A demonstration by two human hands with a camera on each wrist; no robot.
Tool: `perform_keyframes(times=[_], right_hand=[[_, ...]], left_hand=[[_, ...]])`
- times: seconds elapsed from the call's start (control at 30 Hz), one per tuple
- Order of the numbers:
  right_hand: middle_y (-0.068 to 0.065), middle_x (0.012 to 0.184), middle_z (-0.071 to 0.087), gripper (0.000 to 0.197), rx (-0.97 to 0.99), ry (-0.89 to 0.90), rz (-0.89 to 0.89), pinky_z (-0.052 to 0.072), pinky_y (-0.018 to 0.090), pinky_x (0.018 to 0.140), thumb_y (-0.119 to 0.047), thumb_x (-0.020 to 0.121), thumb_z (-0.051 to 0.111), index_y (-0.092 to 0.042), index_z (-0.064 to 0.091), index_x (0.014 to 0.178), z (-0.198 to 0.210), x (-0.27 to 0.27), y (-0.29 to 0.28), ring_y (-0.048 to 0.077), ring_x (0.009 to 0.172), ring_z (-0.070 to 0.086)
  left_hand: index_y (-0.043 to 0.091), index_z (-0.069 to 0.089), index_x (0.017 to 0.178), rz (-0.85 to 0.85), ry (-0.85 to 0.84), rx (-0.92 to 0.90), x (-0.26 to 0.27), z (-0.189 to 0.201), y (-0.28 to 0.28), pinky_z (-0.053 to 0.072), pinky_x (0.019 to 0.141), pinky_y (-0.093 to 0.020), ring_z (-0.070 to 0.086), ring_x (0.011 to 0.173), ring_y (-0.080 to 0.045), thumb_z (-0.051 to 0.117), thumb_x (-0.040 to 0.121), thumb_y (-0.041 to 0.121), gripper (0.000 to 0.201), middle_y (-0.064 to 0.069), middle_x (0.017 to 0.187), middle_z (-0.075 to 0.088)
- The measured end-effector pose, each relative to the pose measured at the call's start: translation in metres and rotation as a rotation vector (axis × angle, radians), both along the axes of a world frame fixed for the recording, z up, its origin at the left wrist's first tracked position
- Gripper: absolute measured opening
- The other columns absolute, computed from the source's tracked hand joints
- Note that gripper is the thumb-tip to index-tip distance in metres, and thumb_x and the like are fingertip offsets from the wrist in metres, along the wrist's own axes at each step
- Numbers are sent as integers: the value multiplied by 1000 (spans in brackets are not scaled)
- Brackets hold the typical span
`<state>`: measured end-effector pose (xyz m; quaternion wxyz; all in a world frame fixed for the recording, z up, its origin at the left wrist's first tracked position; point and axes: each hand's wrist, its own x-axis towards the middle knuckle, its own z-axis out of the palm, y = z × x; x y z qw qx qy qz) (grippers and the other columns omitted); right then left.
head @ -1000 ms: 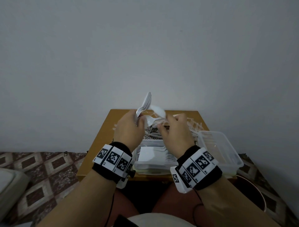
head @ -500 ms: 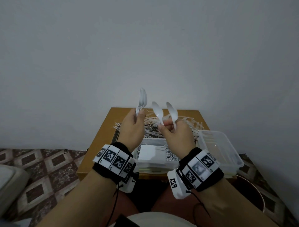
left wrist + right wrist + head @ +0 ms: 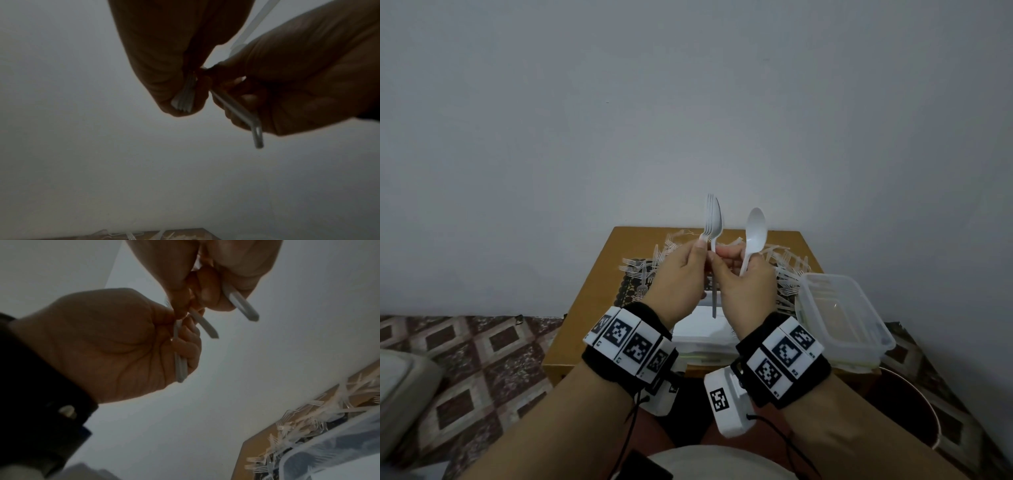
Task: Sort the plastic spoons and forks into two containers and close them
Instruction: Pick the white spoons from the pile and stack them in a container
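left fingers (image 3: 700,245): curled tight round a small stack of forks (image 3: 709,219), tines up, pinched low on the handles
right fingers (image 3: 729,255): also curled, pinching one spoon (image 3: 755,228) by its handle, bowl up; thumb and forefinger nipping a second spoon (image 3: 717,219) right against the fork stack
left hand (image 3: 678,284) / right hand (image 3: 748,291): touching, raised above the table (image 3: 585,318)
loose pile: lots more plastic forks (image 3: 787,270) scattered at the table's far side
containers: white-lidded box (image 3: 702,329) under the hands, contents hard to tell; clear tub (image 3: 842,315) off to the right, looks empty-ish
handling guess: super light, thin, a bit bendy, slick plastic; nested pieces probably cling together
best grab: mid-handle or the neck, not the tines, likely snappy
watch out: easy to fumble one while peeling spoon from forks
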<state>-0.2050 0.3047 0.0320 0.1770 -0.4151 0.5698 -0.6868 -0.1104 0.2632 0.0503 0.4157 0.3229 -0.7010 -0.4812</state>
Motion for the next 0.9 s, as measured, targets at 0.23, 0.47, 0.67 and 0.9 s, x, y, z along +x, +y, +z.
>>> perform_keyframes(times=[0.23,0.47,0.67,0.9], right_hand=[[9,98,72,20,68,84,144,55,41,88,-17,97,56,-13,70,111,0,3,4,22,94,68],[-5,70,54,25,-29,-179,376,37,15,44,6,90,38,-14,38,105,12,6,10,0,50,46],[0,84,55,20,-74,-39,31,48,26,55,-8,102,37,-27,43,99,12,-4,4,3,57,52],[7,89,57,14,11,274,-66,44,24,73,-20,97,57,-25,69,101,1,-6,2,-2,78,54]], left_hand=[[18,71,90,-29,29,18,2,-1,-5,52,77,-18,68,86,-7,33,106,20,42,7,89,75],[23,62,95,98,33,-8,4,-6,-9,44,68,-35,49,59,-12,33,106,26,31,0,63,53],[24,65,103,72,88,46,3,-6,-12,41,57,-30,45,53,-6,34,105,26,31,11,59,48],[14,66,101,-78,162,191,0,4,1,54,61,-22,53,60,-11,36,105,18,30,-3,66,52]])
